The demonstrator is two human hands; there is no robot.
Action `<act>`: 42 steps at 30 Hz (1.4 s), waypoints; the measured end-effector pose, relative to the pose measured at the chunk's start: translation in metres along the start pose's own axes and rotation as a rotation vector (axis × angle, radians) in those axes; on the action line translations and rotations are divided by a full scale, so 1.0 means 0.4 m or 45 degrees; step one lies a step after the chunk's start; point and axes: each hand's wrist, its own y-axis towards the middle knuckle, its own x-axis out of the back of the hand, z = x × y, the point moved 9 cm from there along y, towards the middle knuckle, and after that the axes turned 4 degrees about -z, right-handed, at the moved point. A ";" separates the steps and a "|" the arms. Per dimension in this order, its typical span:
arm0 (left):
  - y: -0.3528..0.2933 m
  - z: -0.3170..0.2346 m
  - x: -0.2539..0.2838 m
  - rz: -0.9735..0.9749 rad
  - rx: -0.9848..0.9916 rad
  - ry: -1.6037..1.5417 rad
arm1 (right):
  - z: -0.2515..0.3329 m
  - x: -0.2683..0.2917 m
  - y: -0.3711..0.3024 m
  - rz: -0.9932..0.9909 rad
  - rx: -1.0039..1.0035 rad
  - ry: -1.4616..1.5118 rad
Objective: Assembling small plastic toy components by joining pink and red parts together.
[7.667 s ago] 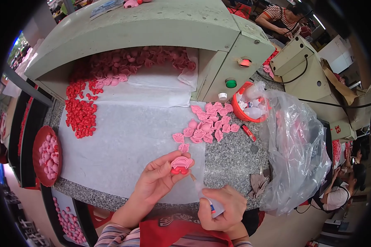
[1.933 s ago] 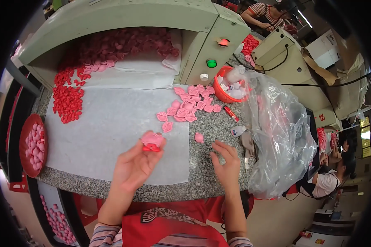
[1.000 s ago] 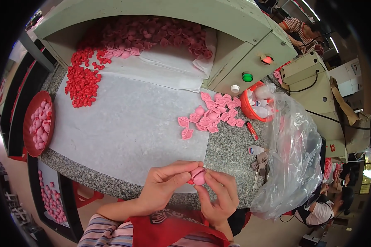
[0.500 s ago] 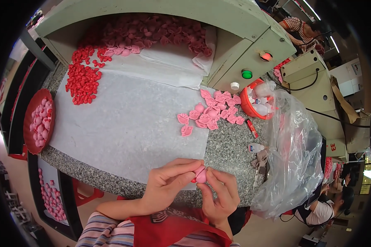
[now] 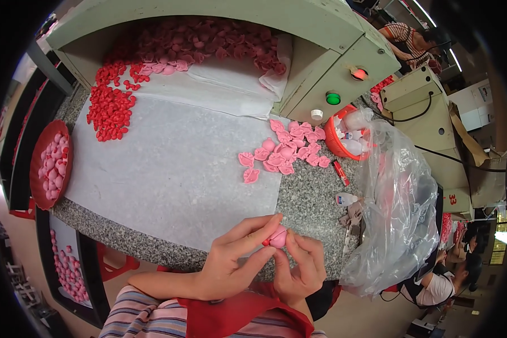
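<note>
Right now, in my fingers: a round pink piece (image 5: pixel 278 237) with a bit of red at its left side, held up by the near right corner of the white sheet (image 5: pixel 169 163).
My left hand (image 5: pixel 226 265): nearly closed, thumb and forefinger pinching the piece.
My right hand (image 5: pixel 300 269): thumb and fingertips drawn together on the piece's other side; I can't tell how the lower fingers lie.
Step, as I judge it: pressing the parts together along the seam.
Next move seems to call for: a steady, even squeeze, without slipping.
Pink shells (image 5: pixel 284 149): strewn over the sheet's right edge.
Red bits (image 5: pixel 110 112): heaped on the sheet's far left.
Bowl (image 5: pixel 36 169): left of the sheet, with pink balls in it.
Small bottle (image 5: pixel 345 199): right of the sheet, on the speckled tabletop (image 5: pixel 310 200).
Basket (image 5: pixel 331 139) and clear bag (image 5: pixel 400 208): farther right of the sheet.
Room: a green metal box (image 5: pixel 321 79) beyond the sheet; co-workers (image 5: pixel 439 287) well off to its right.
</note>
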 end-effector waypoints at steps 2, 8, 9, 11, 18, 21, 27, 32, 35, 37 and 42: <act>-0.002 0.003 0.000 -0.001 0.006 -0.005 | 0.003 0.001 -0.002 0.000 0.017 0.002; -0.005 0.012 0.001 0.016 0.041 -0.051 | 0.007 0.002 -0.007 -0.011 0.014 0.015; -0.006 0.014 0.002 0.012 0.046 -0.065 | 0.005 0.002 -0.007 -0.014 0.003 0.015; -0.005 0.011 0.001 0.026 0.054 -0.059 | 0.006 0.002 -0.009 -0.016 0.007 0.010; -0.006 0.006 -0.005 0.077 0.058 0.011 | 0.007 0.004 -0.007 0.003 -0.021 0.009; -0.006 -0.001 -0.005 0.072 0.028 0.078 | 0.008 0.004 -0.004 0.033 -0.044 0.002; -0.005 0.001 -0.009 0.102 0.060 0.104 | 0.008 0.005 -0.002 0.022 -0.011 -0.042; -0.009 0.005 -0.010 0.103 0.033 0.090 | 0.008 0.004 -0.004 0.023 -0.036 -0.032; -0.010 0.008 -0.012 0.096 0.037 0.039 | 0.008 0.004 -0.009 -0.005 -0.017 -0.046; -0.009 0.013 -0.016 0.093 0.049 0.005 | 0.010 0.008 -0.012 -0.022 0.001 -0.056; -0.014 0.004 -0.001 0.051 0.018 -0.041 | 0.035 0.009 -0.024 -0.056 0.104 -0.069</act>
